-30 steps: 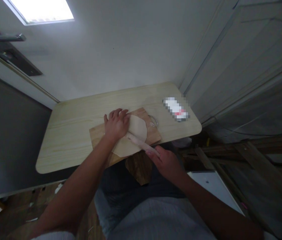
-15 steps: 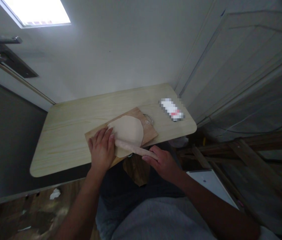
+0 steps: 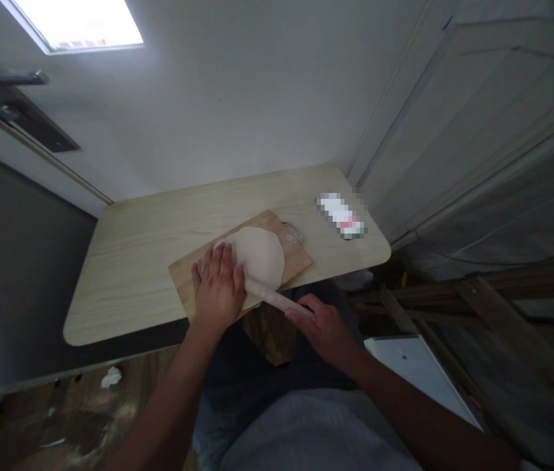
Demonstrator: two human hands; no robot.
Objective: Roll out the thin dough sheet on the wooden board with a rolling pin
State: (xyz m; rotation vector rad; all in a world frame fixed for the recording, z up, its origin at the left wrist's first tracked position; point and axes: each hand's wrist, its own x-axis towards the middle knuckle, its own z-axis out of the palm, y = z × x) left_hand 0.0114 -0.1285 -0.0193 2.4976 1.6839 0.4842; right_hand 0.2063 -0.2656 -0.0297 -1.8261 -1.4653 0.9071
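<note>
A rolled-out sheet of pale dough [image 3: 264, 252] lies on a wooden cutting board [image 3: 186, 271], hanging a little over its near edge. My left hand [image 3: 218, 282] is spread flat, palm down, over the left part of the dough and the far end of a rolling pin [image 3: 274, 298], which its palm hides. The pin slants across the near side of the dough towards me. My right hand [image 3: 326, 330] is closed around the pin's near end, just off the table's front edge.
The board rests on a light wood-patterned table [image 3: 124, 261] against a white door [image 3: 237, 85]. A blurred-out phone [image 3: 340, 214] lies at the table's right. A metal ring handle [image 3: 294, 230] sticks out from the board. Crumpled white paper [image 3: 111, 377] lies on the floor.
My left hand has slid to the right over the dough and pin, with its fingers reaching farther from me. My right hand keeps its grip, with the pin shifted slightly right and nearer.
</note>
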